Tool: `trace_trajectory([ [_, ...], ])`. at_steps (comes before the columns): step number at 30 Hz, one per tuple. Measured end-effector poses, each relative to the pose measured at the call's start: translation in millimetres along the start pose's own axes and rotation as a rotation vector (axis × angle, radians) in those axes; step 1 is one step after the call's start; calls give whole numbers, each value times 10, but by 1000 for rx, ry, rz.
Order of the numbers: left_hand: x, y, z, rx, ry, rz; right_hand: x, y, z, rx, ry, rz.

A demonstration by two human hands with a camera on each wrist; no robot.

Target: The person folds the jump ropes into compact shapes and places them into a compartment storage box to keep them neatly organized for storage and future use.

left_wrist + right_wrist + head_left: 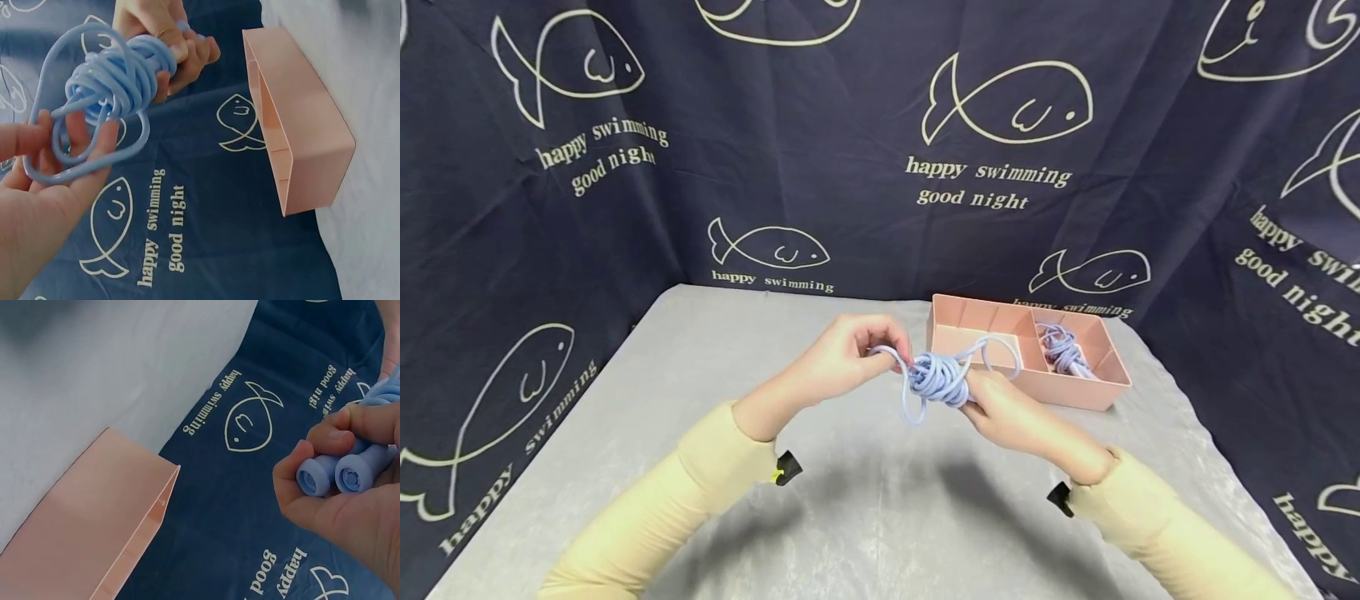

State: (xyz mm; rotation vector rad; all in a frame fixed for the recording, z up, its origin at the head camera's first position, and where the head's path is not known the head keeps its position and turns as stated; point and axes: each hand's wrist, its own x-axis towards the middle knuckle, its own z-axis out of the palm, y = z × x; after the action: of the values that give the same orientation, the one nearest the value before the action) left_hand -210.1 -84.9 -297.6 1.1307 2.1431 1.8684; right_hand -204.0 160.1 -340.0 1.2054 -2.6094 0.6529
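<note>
A light blue jump rope (940,379), its cord wound into a thick bundle, is held above the table between both hands. My right hand (1011,410) grips its two handles (354,474), whose round ends show side by side in the right wrist view. At the bundle's other end, my left hand (838,357) pinches the cord between thumb and fingers. Loose loops of cord (125,152) hang around the left fingers in the left wrist view. Another loop (1017,358) sticks out above the right hand.
Behind the right hand stands a pink divided box (1075,393) on the grey table (880,517). A second bundle of blue cord (1063,350) lies in its right compartment. Dark blue cloth (865,167) with fish drawings walls the table at the back and sides.
</note>
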Motion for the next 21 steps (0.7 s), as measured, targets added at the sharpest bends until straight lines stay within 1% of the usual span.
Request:
trace_trajectory([
  [3,-10,0,-25,24,-30,15,-17,-11,-2,7,-9,15],
  [6,-10,13,-35,81,-20,51,-12,-21,-4,6,-8,35],
  [9,-22,22,-8,175,44,86,7,-23,-10,3,-6,66],
  [12,-68,16,47,264,138,114,18,-9,-26,16,-1,113],
  [14,-105,-10,78,350,194,165,14,8,-46,36,6,159],
  [15,-125,-33,91,386,205,192,8,20,-59,37,17,185],
  [17,-166,-99,118,473,199,244,2,44,-92,45,56,237],
  [18,-187,-139,136,530,178,267,1,55,-106,44,81,264],
  [19,-210,-174,162,572,140,286,2,64,-121,40,105,288],
  [21,-263,-236,237,649,39,308,12,72,-139,18,147,310],
])
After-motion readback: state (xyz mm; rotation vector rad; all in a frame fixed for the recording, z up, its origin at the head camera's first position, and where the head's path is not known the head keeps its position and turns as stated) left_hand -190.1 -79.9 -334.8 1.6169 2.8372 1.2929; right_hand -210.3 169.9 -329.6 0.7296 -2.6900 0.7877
